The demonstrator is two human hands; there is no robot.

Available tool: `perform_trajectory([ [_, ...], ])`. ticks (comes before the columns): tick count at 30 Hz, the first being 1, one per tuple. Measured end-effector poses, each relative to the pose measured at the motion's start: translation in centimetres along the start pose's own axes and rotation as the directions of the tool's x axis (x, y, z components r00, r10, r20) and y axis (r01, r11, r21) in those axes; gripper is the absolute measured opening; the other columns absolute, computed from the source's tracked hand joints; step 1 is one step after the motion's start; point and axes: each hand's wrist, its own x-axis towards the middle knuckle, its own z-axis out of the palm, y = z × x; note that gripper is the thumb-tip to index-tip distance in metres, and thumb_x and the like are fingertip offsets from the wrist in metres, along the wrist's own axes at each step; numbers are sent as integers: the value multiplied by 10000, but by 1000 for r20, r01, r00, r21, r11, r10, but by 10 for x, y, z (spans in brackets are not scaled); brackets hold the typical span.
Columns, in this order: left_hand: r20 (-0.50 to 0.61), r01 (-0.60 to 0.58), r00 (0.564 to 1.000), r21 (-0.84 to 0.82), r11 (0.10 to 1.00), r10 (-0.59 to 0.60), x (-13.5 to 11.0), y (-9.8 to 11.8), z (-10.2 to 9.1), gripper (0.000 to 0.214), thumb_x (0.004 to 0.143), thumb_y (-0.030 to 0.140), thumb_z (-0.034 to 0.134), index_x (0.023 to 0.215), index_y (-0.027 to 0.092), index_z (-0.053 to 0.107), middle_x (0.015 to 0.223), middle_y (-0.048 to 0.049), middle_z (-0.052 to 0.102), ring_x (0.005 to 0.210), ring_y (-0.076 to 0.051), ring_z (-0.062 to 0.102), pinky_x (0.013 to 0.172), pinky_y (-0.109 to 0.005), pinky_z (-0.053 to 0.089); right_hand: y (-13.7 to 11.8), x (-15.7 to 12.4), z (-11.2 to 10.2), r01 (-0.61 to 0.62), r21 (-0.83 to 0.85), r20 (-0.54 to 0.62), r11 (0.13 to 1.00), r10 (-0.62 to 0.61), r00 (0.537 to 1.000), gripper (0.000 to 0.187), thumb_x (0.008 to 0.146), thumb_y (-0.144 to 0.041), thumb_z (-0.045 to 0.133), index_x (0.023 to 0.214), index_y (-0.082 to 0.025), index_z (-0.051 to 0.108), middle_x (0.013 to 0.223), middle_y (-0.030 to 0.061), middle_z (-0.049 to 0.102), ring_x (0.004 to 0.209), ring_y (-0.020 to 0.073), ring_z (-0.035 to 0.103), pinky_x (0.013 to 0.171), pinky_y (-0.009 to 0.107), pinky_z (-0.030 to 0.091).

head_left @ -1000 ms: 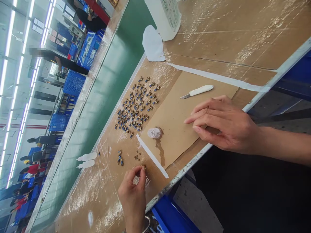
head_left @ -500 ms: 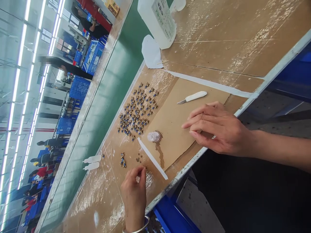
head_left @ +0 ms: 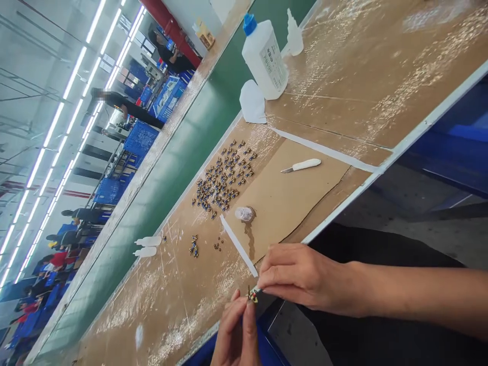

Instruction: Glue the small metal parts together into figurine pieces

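Note:
At the table's front edge, my left hand (head_left: pixel 237 330) is closed, pinching a tiny piece (head_left: pixel 252 296) with yellow-green and red parts between thumb and forefinger. My right hand (head_left: pixel 293 277) comes in from the right with its fingers pressed together, its tips at that piece; what they pinch is too small to make out. Beyond my hands lie a few small brown beads (head_left: pixel 218 245) and a little row of blue-and-gold pieces (head_left: pixel 194 246). Many similar pieces (head_left: pixel 219 185) are spread farther back. A small clear jar (head_left: pixel 244 214) stands beside a wet streak.
A white-handled knife (head_left: pixel 306 164) lies on the brown cardboard sheet (head_left: pixel 297 198), bordered by white tape strips. A large white bottle (head_left: pixel 267 61) with a blue cap stands at the back. Two small white squeeze bottles (head_left: pixel 147 246) lie at the far left. Several people work beyond the partition.
My left hand has moved from beside the brown beads back to the table edge. My right hand has left the cardboard and come down to meet it. The view has shifted.

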Motion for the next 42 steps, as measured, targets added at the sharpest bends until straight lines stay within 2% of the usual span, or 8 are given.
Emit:
perform_trajectory([
  [3,39,-142,989,-24,990,143,-2,5,0,121,723,176,692,834,222,696,762,30,703,713,-133,658,800,-306,541,-2,-2,-2,30,-12,28,999,-29,999,142,891,-168,513,920,-102,636,791,70,636,746,106,543,687,213,454],
  [7,89,-269,959,-22,963,269,-4,6,-1,140,748,139,659,864,216,672,750,25,689,688,-126,647,783,-316,538,-5,-5,-8,85,-24,40,996,-84,996,119,880,-148,526,917,-93,626,801,72,636,746,106,541,688,215,446],
  [12,169,-380,915,61,923,366,-5,12,-2,115,788,128,608,858,211,643,749,13,673,658,-109,628,813,-342,507,-11,-7,-15,136,-110,73,985,-129,989,99,881,-128,517,909,-101,608,810,71,625,743,107,516,690,232,434],
  [17,205,-475,872,136,869,444,-5,21,-1,134,767,98,620,850,203,638,719,9,675,641,-113,620,798,-372,507,-13,-10,-19,163,-103,70,981,-157,985,106,878,-100,507,927,-110,601,791,64,621,741,105,521,699,241,433],
  [23,212,-495,857,88,864,469,-3,28,1,181,731,25,636,832,175,649,723,13,684,647,-103,619,830,-380,482,-12,-14,-22,169,-61,64,984,-165,984,111,859,-77,527,935,-94,606,800,73,622,751,114,522,720,255,433],
  [32,185,-516,850,110,849,493,-4,24,4,95,766,99,641,789,190,633,692,24,679,623,-97,621,814,-377,490,-11,-13,-24,197,-21,31,980,-196,980,113,857,-67,515,929,-81,601,788,85,617,743,120,506,708,260,439],
  [42,190,-517,849,108,849,493,-4,24,5,111,762,89,641,790,196,634,687,29,680,618,-100,620,816,-388,494,-8,-16,-23,198,-17,43,980,-197,980,132,850,-63,523,951,-86,603,800,87,617,751,127,507,718,274,443],
])
